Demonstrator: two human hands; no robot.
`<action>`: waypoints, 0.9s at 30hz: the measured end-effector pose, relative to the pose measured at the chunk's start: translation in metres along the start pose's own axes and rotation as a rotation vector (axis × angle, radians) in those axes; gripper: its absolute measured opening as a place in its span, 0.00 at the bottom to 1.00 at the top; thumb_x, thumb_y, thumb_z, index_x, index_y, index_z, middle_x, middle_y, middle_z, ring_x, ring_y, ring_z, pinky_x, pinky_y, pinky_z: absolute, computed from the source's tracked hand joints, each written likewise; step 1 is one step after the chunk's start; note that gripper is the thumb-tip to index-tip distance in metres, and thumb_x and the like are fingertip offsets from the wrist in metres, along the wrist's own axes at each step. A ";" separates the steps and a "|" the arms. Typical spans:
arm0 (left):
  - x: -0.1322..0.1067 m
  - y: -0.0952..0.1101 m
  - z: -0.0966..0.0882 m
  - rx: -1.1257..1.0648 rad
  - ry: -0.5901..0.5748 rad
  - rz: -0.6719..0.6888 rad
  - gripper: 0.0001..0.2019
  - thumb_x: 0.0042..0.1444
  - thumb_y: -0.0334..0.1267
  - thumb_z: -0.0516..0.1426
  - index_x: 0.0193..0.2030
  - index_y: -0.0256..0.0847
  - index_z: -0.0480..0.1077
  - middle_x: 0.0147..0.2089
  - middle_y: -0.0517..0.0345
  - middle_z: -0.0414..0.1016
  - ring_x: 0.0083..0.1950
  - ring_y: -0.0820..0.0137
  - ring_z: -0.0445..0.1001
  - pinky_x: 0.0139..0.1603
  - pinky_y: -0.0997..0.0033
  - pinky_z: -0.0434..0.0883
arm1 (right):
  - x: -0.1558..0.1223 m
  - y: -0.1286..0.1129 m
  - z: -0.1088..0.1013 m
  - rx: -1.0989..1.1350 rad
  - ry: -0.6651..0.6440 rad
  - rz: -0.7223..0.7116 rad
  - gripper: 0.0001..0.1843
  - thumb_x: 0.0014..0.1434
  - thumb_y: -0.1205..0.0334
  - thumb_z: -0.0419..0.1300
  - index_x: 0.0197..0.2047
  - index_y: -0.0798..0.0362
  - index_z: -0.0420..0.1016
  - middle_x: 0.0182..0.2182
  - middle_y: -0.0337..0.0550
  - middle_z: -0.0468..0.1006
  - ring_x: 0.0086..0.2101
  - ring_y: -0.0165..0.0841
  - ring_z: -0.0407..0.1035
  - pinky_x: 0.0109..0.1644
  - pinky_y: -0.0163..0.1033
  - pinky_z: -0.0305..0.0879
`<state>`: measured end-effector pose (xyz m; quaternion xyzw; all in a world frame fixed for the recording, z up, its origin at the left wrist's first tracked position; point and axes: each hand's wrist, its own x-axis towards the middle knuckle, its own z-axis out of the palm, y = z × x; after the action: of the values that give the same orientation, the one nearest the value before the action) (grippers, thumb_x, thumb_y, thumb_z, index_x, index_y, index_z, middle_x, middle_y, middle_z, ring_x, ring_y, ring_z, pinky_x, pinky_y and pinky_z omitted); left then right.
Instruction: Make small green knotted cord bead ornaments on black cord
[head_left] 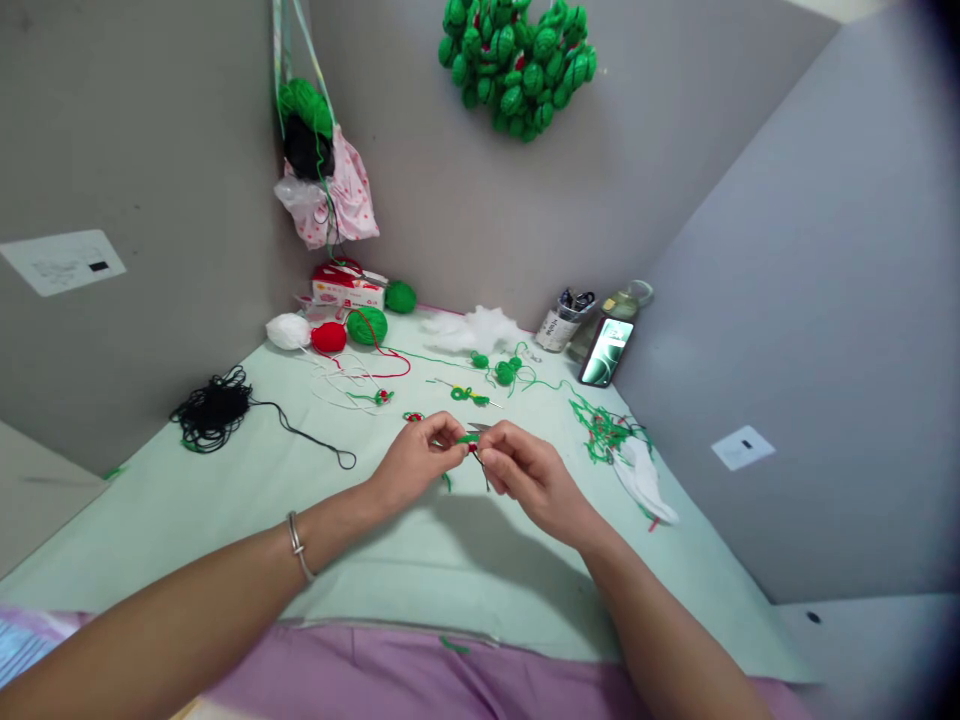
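Both hands meet above the middle of the pale green table [225,500]. My left hand [416,460] pinches a small green crocheted piece [468,438] with a red spot. Facing it, my right hand [525,470] has its fingers closed on a thin metal tool [480,428] at that piece, with a dark thread hanging below. A silver bangle [300,547] sits on my left wrist.
Balls of white [288,331], red [328,337] and green yarn [367,325] lie at the back left, a black yarn tangle [214,408] at the left. Green scraps [604,430] and a phone [607,352] stand to the right. A green cluster [517,60] hangs on the wall.
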<state>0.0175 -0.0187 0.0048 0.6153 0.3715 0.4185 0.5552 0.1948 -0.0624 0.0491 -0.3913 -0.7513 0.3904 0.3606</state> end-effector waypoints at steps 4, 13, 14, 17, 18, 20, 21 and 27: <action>0.005 -0.006 -0.002 0.036 0.072 0.005 0.07 0.48 0.37 0.60 0.30 0.39 0.66 0.27 0.64 0.67 0.29 0.74 0.64 0.33 0.73 0.63 | -0.004 -0.011 0.012 -0.073 -0.203 -0.077 0.09 0.68 0.58 0.53 0.37 0.53 0.65 0.22 0.32 0.62 0.23 0.24 0.55 0.29 0.31 0.54; 0.017 -0.017 -0.016 0.025 0.149 -0.008 0.09 0.48 0.40 0.62 0.31 0.38 0.68 0.29 0.62 0.68 0.32 0.73 0.65 0.36 0.72 0.64 | -0.014 -0.024 0.006 0.301 -0.568 0.025 0.10 0.68 0.58 0.54 0.36 0.54 0.66 0.22 0.32 0.62 0.22 0.22 0.56 0.26 0.29 0.55; 0.017 -0.018 -0.015 -0.004 0.127 -0.016 0.09 0.48 0.40 0.62 0.31 0.38 0.68 0.29 0.62 0.68 0.32 0.73 0.65 0.37 0.72 0.64 | -0.014 -0.022 0.005 0.329 -0.584 0.048 0.10 0.67 0.58 0.54 0.36 0.54 0.66 0.22 0.32 0.62 0.22 0.22 0.56 0.26 0.29 0.54; 0.016 -0.017 -0.015 -0.167 0.057 -0.058 0.10 0.49 0.41 0.63 0.33 0.38 0.68 0.32 0.62 0.68 0.34 0.73 0.69 0.42 0.70 0.68 | -0.011 -0.015 0.003 0.458 -0.533 0.132 0.10 0.66 0.56 0.57 0.37 0.54 0.66 0.21 0.32 0.63 0.21 0.22 0.56 0.25 0.29 0.54; 0.016 -0.016 -0.016 -0.225 0.041 -0.075 0.11 0.50 0.41 0.63 0.34 0.38 0.68 0.33 0.62 0.69 0.35 0.73 0.70 0.44 0.69 0.69 | -0.010 -0.012 0.001 0.498 -0.475 0.148 0.10 0.65 0.56 0.58 0.38 0.54 0.66 0.22 0.32 0.64 0.21 0.22 0.57 0.25 0.29 0.54; 0.015 -0.012 -0.017 -0.309 0.024 -0.103 0.11 0.50 0.41 0.63 0.36 0.39 0.69 0.35 0.62 0.70 0.37 0.73 0.72 0.47 0.67 0.70 | -0.006 -0.006 -0.002 0.539 -0.319 0.150 0.10 0.64 0.57 0.60 0.40 0.54 0.67 0.23 0.34 0.68 0.22 0.23 0.60 0.26 0.30 0.56; 0.014 -0.010 -0.018 -0.336 0.019 -0.112 0.11 0.51 0.41 0.63 0.36 0.39 0.68 0.36 0.62 0.70 0.37 0.73 0.73 0.48 0.67 0.70 | -0.003 -0.002 -0.004 0.536 -0.230 0.142 0.09 0.64 0.57 0.60 0.40 0.54 0.68 0.24 0.35 0.70 0.22 0.24 0.61 0.26 0.31 0.55; 0.009 -0.003 -0.018 -0.387 -0.039 -0.122 0.11 0.52 0.41 0.64 0.37 0.40 0.68 0.36 0.61 0.72 0.38 0.69 0.77 0.48 0.64 0.72 | 0.014 0.018 -0.006 0.406 0.265 0.190 0.10 0.61 0.56 0.63 0.40 0.53 0.70 0.26 0.37 0.75 0.22 0.24 0.61 0.27 0.32 0.53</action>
<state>0.0048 -0.0031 0.0032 0.4816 0.3098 0.4357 0.6944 0.1997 -0.0412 0.0391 -0.4276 -0.5636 0.5106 0.4888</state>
